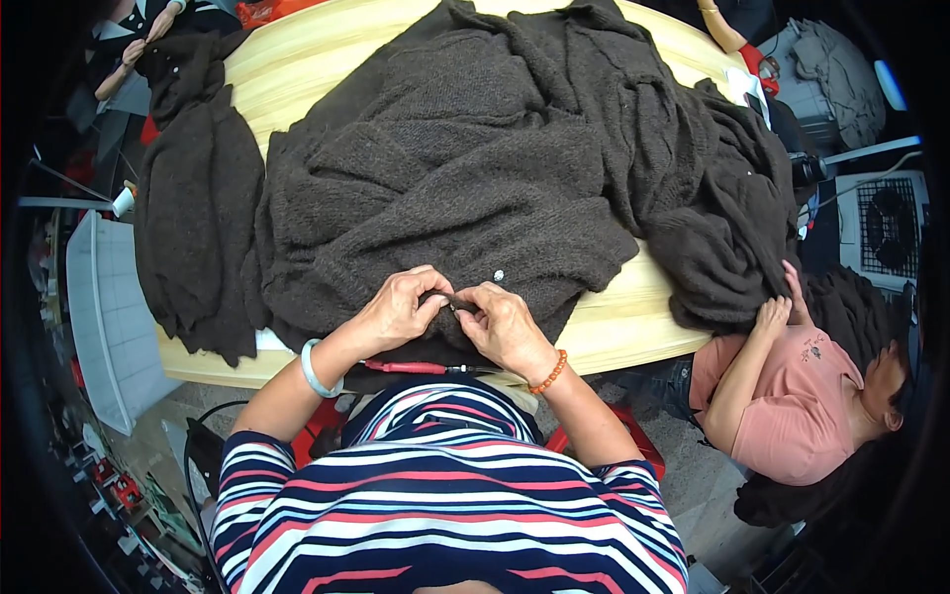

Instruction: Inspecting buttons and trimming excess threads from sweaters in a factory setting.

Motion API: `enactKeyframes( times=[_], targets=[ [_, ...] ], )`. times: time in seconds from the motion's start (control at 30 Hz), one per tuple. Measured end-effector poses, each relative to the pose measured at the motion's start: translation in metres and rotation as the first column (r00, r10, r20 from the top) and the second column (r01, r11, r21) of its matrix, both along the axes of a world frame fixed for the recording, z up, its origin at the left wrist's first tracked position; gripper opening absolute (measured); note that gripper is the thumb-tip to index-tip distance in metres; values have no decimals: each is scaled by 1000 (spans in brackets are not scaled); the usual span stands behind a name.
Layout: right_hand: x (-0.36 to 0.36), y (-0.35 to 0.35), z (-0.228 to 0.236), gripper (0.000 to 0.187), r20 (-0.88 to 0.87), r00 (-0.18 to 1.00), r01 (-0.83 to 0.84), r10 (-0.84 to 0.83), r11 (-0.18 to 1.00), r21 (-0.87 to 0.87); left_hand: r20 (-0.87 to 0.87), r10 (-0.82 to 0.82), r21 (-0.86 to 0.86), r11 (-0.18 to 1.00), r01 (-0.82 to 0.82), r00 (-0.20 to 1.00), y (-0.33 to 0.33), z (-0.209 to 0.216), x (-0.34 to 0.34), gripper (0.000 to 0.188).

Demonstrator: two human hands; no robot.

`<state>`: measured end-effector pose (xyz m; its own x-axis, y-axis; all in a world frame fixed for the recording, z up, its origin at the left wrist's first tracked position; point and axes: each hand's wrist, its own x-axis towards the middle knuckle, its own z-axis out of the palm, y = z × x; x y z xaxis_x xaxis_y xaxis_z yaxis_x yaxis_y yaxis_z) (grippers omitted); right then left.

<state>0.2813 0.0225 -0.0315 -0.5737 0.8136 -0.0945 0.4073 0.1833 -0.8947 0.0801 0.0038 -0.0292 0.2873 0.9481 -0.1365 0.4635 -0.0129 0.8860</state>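
Observation:
A large dark brown knitted fabric [445, 168] lies in folds over the wooden table in front of me. At its near edge, my left hand [404, 305] pinches a bit of the knit between thumb and fingers. Close beside it, my right hand [502, 325] grips the same edge, the fingertips of both hands almost touching. A small dark spot shows between them, too small to name. Just beyond my right hand, a small round whitish piece [499, 275] rests on the knit. A red-handled tool [406, 366] lies at the table's near edge, below my hands.
At the right, a co-worker in a pink shirt [792, 406] handles another dark knit heap [727, 247]. Other people's hands show at the far left and far right. Bare wood of the table [614, 332] shows near the front. A pale table [104, 317] stands at left.

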Motion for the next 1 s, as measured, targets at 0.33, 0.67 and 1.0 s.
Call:
enactKeyframes(
  times=[0.33, 0.67, 1.0],
  targets=[
    [-4, 7, -7, 16, -120, 992, -11, 30, 987, 162, 90, 70, -43, 997, -67, 993, -2, -3, -3, 11],
    [8, 14, 2, 12, -244, 970, -144, 4, 817, -558, 240, -60, -200, 974, 109, 969, -2, -9, -21, 20],
    [17, 24, -6, 20, -293, 954, -242, 60, 730, -640, 216, -95, -186, 973, 137, 972, 5, -6, -19, 21]
  ],
)
